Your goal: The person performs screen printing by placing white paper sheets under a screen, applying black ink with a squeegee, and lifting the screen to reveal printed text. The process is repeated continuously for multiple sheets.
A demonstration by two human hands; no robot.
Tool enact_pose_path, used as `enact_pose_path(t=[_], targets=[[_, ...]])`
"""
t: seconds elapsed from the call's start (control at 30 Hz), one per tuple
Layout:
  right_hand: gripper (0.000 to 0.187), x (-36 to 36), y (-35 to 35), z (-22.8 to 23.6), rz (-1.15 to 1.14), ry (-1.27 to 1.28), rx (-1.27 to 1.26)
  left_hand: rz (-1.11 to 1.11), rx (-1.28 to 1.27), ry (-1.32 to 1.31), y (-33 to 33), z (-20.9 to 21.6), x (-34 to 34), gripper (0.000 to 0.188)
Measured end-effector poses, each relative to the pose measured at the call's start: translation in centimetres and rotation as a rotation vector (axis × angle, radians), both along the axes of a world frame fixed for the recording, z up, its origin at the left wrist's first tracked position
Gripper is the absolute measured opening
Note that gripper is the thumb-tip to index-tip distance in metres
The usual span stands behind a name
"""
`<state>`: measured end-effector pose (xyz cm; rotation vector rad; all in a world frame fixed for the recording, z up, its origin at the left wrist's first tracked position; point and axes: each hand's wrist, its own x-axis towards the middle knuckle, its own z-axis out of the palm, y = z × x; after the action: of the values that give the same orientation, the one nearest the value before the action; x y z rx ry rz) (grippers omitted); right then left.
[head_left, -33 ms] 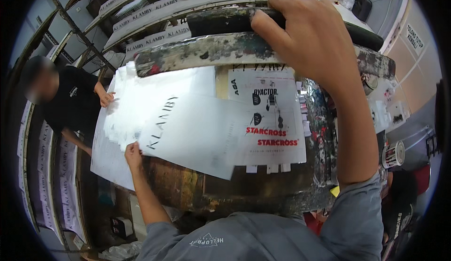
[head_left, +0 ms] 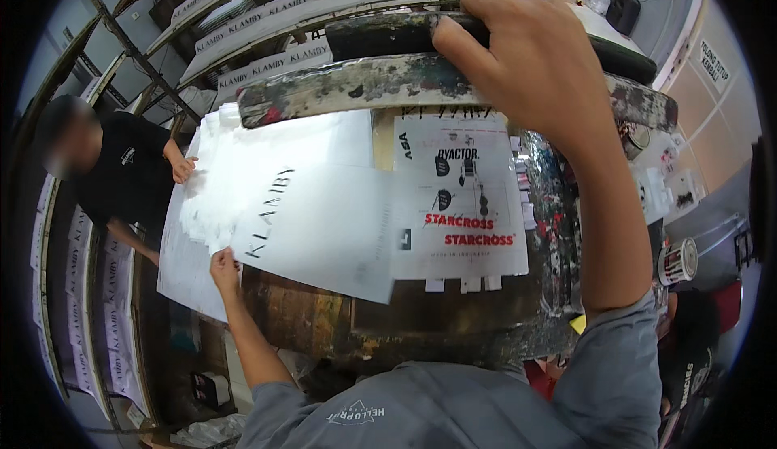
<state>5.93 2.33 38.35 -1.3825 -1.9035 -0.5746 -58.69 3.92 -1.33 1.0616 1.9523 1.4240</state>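
My left hand [head_left: 226, 269] pinches the lower left corner of a white sheet [head_left: 324, 235] with a line of black lettering. The sheet's left part lies over a pile of white sheets [head_left: 212, 194], and its right end reaches the printed sheet [head_left: 460, 198] on the table. My right hand [head_left: 526, 65] is closed round the raised near edge of a paint-stained screen-printing frame [head_left: 356, 89]. Its thumb bends over the top; the other fingers are partly hidden. A long black bar [head_left: 376, 35] shows just behind that edge.
A person in black [head_left: 121, 166] stands at the left with a hand on the white pile. Racks of printed sheets [head_left: 267, 16] fill the back and left side. The stained wooden table [head_left: 299, 307] lies under the sheets. A paint can [head_left: 678, 263] stands at the right.
The white sheet in my left hand has shifted a little to the left, showing more of the printed sheet under its right end. The frame has moved only slightly.
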Motion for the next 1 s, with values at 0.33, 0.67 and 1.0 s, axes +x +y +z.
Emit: enact_pose_path(t=[0.33, 0.67, 1.0], targets=[[0.050, 0.3, -0.8, -1.3, -0.022, -0.032, -0.026, -0.755, 0.273, 1.290, -0.3, 3.6, 27.3, 0.055], [0.051, 0.6, 0.2, -0.3, -0.009, -0.027, 0.028, -0.868, -0.124, 0.644, 3.9, 5.0, 30.0, 0.057], [0.058, 1.9, -0.4, 5.4, 0.085, -0.102, -0.271, -1.333, 0.036, 1.022, -2.8, 5.0, 44.8, 0.098]])
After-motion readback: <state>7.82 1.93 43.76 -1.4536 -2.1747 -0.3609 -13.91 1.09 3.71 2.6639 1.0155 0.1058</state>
